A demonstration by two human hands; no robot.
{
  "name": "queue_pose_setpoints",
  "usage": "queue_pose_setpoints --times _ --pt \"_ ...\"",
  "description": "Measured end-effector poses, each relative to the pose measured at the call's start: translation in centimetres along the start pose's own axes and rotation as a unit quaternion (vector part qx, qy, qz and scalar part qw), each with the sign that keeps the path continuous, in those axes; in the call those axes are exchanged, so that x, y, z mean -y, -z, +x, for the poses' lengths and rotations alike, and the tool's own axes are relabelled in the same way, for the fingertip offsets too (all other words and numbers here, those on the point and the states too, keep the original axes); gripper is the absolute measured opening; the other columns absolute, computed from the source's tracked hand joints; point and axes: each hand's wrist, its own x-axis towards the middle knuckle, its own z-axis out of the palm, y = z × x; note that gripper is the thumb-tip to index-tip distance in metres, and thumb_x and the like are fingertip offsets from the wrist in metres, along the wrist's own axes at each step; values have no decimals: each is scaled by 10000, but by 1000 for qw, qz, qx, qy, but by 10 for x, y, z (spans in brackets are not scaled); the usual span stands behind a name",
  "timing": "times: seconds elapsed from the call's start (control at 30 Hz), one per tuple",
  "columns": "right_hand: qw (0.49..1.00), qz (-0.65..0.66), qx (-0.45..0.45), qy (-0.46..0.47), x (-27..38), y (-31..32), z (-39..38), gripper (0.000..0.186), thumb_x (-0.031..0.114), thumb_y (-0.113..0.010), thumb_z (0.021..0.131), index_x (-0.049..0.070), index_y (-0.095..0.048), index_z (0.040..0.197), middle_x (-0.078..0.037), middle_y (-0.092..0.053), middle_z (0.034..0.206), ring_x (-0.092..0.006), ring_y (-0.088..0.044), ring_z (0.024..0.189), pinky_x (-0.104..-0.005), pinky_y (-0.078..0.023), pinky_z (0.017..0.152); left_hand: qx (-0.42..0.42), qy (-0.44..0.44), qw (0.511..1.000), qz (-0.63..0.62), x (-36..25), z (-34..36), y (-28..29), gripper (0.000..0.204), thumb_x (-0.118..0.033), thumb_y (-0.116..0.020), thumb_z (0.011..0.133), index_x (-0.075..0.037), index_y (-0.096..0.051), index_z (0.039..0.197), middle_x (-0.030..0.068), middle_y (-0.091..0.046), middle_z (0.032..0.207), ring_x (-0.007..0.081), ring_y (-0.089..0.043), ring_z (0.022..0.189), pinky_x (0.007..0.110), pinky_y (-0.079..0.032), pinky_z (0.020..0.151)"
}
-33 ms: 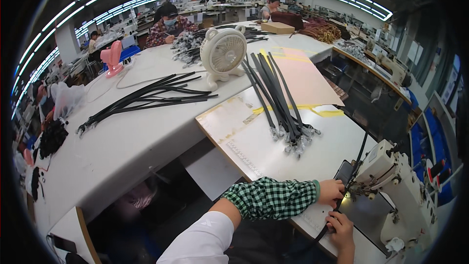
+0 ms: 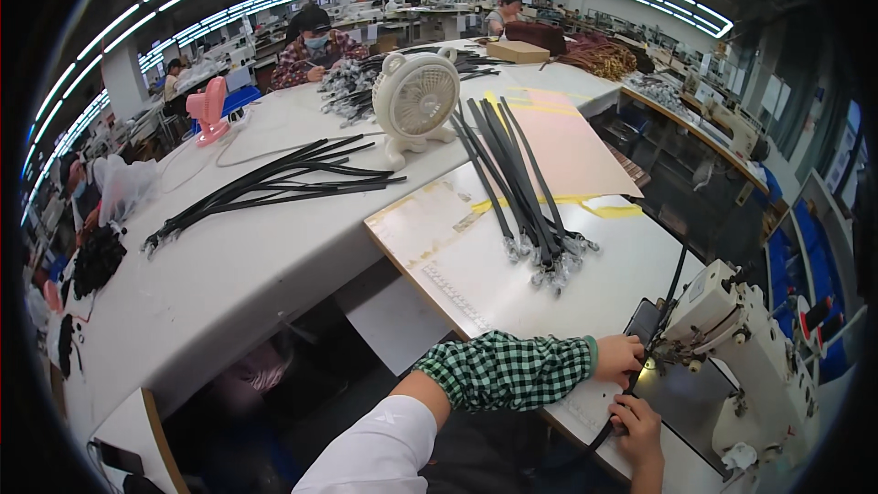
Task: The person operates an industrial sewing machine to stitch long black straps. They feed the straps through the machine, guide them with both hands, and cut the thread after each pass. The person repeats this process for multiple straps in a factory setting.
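A long black strap (image 2: 678, 276) runs past the needle area of a white sewing machine (image 2: 718, 309), and its tail hangs off toward my lap. Close beside the lit needle, my left hand (image 2: 620, 361) is closed on the strap, its fingers bent down over it. Nearer to me, my right hand (image 2: 638, 430) pinches the same strap between thumb and fingers. A green checked sleeve cover (image 2: 512, 370) is on my left forearm. The exact point under the needle is hidden by my fingers and the machine head. A dark phone-like slab (image 2: 643, 320) lies just beyond my left hand.
A bundle of black straps with clear-wrapped ends (image 2: 535, 210) lies on the sewing table. More black straps (image 2: 265, 185) rest on the white table at left, near a white fan (image 2: 417, 101) and a pink fan (image 2: 209, 110). Thread spools (image 2: 816, 316) stand at right. Co-workers sit farther back.
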Motion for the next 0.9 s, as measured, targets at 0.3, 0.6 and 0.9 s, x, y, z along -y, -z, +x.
queue_pose_setpoints --times 0.3,0.6,0.9 --pt "1000 -1 -4 5 -3 -1 -1 169 43 -652 623 65 -602 784 -72 -592 859 -234 -568 647 -335 -457 548 -18 -6 1000 -12 2 -1 -1 437 -244 -717 582 -29 -618 948 119 -523 1018 264 -462 955 345 -413 817" --pt "1000 -1 -5 0 0 -1 0 202 26 -665 600 66 -607 789 -62 -598 853 -223 -569 635 -321 -466 548 -5 -4 1000 -3 -1 -5 4 422 -233 -703 599 -48 -615 968 113 -522 1031 261 -461 965 348 -412 824" --pt "1000 -13 11 4 -9 4 -5 253 32 -664 590 81 -602 831 -46 -596 919 -206 -580 737 -316 -472 609 -19 -23 1000 -1 -5 -1 13 414 -210 -691 625 -31 -596 986 112 -529 1030 272 -479 953 350 -415 827"
